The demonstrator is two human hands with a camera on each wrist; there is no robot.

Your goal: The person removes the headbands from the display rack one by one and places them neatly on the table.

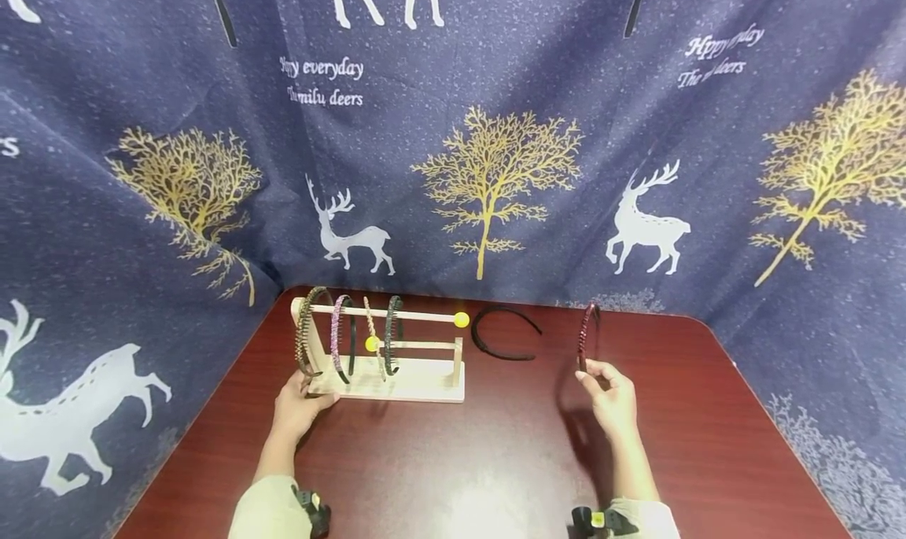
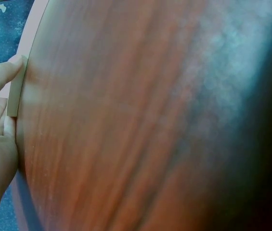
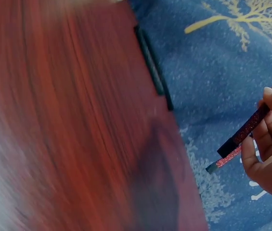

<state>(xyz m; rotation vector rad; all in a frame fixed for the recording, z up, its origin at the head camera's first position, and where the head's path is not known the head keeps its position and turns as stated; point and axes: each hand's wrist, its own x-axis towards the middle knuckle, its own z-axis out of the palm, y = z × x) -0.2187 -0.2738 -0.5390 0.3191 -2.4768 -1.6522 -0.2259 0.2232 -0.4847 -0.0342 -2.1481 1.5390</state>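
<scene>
glittery dark red headband (image 1: pixel 583 338); black headband (image 1: pixel 511 357); navy cloth (image 1: pixel 425 90) with white deer (image 1: pixel 361 240), gold trees (image 1: pixel 486 208)

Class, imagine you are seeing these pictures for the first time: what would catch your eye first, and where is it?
The blue backdrop behind the table probably draws the eye first, with its white deer and golden trees. Next comes the pale wooden rack at the table's left, carrying four headbands, with the left hand gripping its left end. At the right, the right hand holds up a dark red headband.

Four headbands (image 1: pixel 336 334) are hung on the rack (image 1: pixel 425 380). Right of it, a fifth headband (image 1: pixel 476 336) is laid, a sixth (image 1: pixel 583 337) held.
</scene>
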